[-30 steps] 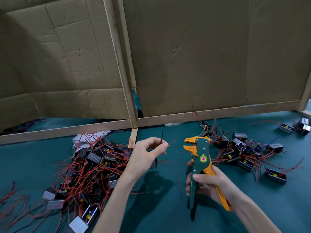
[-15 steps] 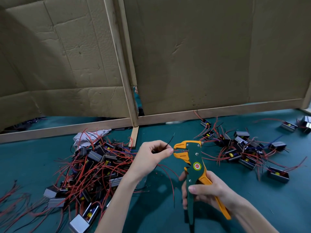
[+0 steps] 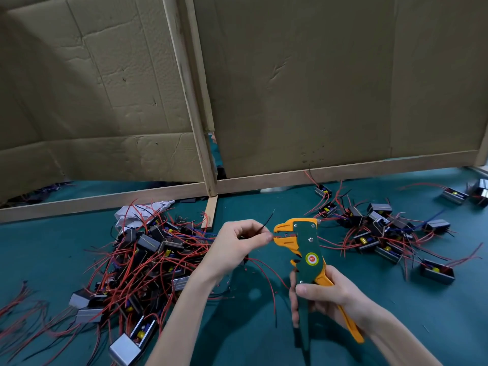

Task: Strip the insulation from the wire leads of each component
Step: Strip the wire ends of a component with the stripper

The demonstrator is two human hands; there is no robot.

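We are gripping the wire stripper (image 3: 306, 247) in our right hand (image 3: 327, 299), fingers clenched round its green and orange handles. We are holding it upright, with the orange jaws pointing left and standing a little apart. A round sticker (image 3: 311, 259) is showing on the stripper's green body, red in the middle with yellow and green rings. Its small writing is too blurred for us to read.

Just left of the wire stripper, our left hand (image 3: 235, 247) is pinching thin leads between thumb and forefinger, the fingertips almost touching the jaws. A black lead (image 3: 267, 222) is sticking up from the pinch, and a red end (image 3: 277, 235) is reaching into the gap between the jaws. Another red wire (image 3: 266, 278) is hanging in a loop below the hand, left of the stripper's handles. We cannot tell which part these leads are coming from, since the hand is covering it.

Further left of the wire stripper, a big pile of parts (image 3: 148, 257) with tangled red wires is lying on the green table (image 3: 396, 326), with a white cloth (image 3: 142, 211) at its far edge. Right of the stripper, a smaller heap (image 3: 380, 233) is lying spread out. Behind the stripper, a cardboard wall (image 3: 303, 88) is standing on a wooden frame (image 3: 192, 107).
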